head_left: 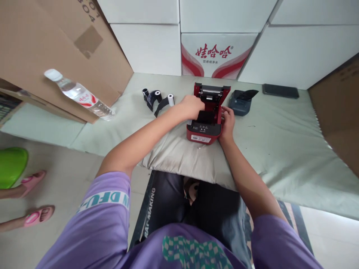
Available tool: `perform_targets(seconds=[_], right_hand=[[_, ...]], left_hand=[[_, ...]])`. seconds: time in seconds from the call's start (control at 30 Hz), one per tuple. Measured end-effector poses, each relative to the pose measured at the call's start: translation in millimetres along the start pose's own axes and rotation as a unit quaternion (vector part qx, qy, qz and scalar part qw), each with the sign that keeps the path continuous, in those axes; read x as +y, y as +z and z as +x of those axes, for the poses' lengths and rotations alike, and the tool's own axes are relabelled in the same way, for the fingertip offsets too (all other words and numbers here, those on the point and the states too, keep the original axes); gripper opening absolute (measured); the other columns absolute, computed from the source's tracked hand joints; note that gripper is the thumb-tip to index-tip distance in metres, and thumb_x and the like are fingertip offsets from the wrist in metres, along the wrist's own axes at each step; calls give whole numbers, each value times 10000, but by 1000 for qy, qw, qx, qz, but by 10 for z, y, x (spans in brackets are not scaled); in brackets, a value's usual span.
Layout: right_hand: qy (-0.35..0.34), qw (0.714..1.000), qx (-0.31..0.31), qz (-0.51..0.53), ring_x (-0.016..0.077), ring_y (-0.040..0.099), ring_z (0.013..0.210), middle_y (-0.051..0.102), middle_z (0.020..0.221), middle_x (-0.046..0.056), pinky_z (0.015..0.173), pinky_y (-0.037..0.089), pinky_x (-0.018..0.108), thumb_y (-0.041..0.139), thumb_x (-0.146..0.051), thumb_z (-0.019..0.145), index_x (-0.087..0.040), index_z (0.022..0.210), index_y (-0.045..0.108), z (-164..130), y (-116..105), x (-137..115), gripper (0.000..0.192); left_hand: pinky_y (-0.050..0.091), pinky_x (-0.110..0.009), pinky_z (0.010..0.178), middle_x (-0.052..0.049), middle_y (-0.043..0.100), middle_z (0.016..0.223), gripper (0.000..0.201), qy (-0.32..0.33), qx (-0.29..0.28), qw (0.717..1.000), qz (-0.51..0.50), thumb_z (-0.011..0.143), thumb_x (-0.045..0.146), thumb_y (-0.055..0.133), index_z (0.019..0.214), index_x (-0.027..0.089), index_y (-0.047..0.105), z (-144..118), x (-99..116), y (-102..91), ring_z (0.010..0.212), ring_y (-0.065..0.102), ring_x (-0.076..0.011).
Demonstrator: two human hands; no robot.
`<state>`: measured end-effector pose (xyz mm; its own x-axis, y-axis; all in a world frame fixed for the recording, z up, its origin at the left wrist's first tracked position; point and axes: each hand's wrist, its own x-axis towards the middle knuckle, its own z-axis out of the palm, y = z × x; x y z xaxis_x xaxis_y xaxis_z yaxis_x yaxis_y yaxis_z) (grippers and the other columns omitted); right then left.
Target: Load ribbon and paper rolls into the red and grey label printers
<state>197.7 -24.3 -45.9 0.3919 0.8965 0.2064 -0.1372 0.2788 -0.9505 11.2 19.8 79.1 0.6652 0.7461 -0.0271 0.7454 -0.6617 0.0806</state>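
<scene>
A small red label printer (206, 129) stands on a grey pillow (179, 157), its lid (212, 91) swung open toward the back. My left hand (192, 106) is closed over the printer's open compartment at its left side; what the fingers hold is hidden. My right hand (227, 118) presses against the printer's right side, steadying it. Left of the printer lie black ribbon rolls with white cores (157, 99) on the cloth.
A dark grey printer (240, 101) and a black phone (280, 90) lie behind on the pale green cloth (286, 142). A water bottle (80, 95) leans on a cardboard box (42, 48) at left. White cartons (218, 54) line the back. Another person's feet in pink slippers (35, 198) stand at far left.
</scene>
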Motion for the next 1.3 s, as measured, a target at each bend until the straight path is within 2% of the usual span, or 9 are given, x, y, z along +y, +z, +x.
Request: perform_targets(seconds=[0.2, 0.43, 0.57, 0.7, 0.8, 0.93, 1.1, 1.2, 1.3], right_hand=[[-6, 1000, -1, -8, 167, 643, 928, 678, 1100, 16, 763, 543, 302, 627, -593, 850, -270, 1099, 645, 1, 12, -7, 409], [-7, 1000, 0, -16, 165, 653, 925, 694, 1086, 7, 782, 561, 311, 622, -605, 860, -273, 1091, 645, 7, 4, 1, 405], [4, 1000, -4, -12, 160, 642, 869, 691, 1049, 4, 745, 546, 305, 622, -607, 858, -268, 1089, 639, 0, 6, 6, 411], [2, 1000, -3, -10, 162, 629, 849, 671, 1038, 8, 740, 541, 313, 615, -613, 859, -267, 1082, 622, 12, 6, 25, 412], [-2, 1000, -2, -9, 158, 626, 849, 664, 1030, 3, 752, 542, 311, 613, -599, 867, -271, 1072, 623, 26, 4, 37, 387], [-4, 1000, 5, -15, 164, 639, 897, 673, 1054, 1, 849, 553, 341, 637, -574, 855, -266, 1060, 630, 47, -2, 50, 370], [-13, 1000, 7, -23, 183, 652, 976, 678, 1072, 4, 982, 541, 397, 655, -576, 853, -260, 1053, 642, 46, -2, 44, 374], [-19, 1000, 7, -25, 193, 648, 1005, 682, 1080, 11, 988, 543, 402, 666, -587, 850, -259, 1043, 648, 34, 0, 26, 381], [-16, 1000, 6, -24, 193, 642, 992, 685, 1060, 8, 974, 548, 401, 674, -590, 838, -262, 1030, 656, 32, -1, 10, 381]], left_hand=[[502, -472, 960, -134, 814, 1023, 224, -22, -2, 999, -37, 762, 184, 746, 946, 226, 867, -69, 95, -43, 1090, 714, -379], [551, -448, 996, -66, 829, 1038, 318, 2, 76, 967, -245, 757, 291, 798, 1066, 242, 858, -284, -155, 2, 1043, 749, -306], [573, -505, 1036, -66, 807, 1144, 459, -28, 185, 878, -440, 761, 458, 846, 1142, 203, 812, -626, -397, 54, 1014, 737, -258], [619, -626, 963, 53, 783, 1140, 569, -124, 317, 756, -560, 625, 557, 955, 1113, 332, 770, -1119, -862, 80, 902, 690, -215], [609, -697, 977, 166, 785, 1093, 596, -187, 397, 723, -534, 503, 692, 952, 1013, 460, 751, -1501, -1357, 67, 987, 657, -243], [604, -690, 976, 150, 792, 992, 589, -283, 396, 752, -445, 458, 698, 948, 967, 453, 780, -1885, -1964, 57, 924, 643, -208], [545, -675, 951, 55, 709, 727, 669, -378, 262, 826, -326, 360, 770, 904, 889, 378, 785, -1942, -2413, 112, 801, 560, -185], [493, -620, 1004, 52, 695, 718, 728, -361, 208, 862, -288, 297, 812, 899, 846, 352, 772, -1767, -2582, 156, 867, 533, -196], [425, -572, 1061, 61, 639, 629, 750, -307, 204, 889, -272, 274, 857, 882, 801, 341, 748, -1560, -2725, 221, 882, 463, -178]])
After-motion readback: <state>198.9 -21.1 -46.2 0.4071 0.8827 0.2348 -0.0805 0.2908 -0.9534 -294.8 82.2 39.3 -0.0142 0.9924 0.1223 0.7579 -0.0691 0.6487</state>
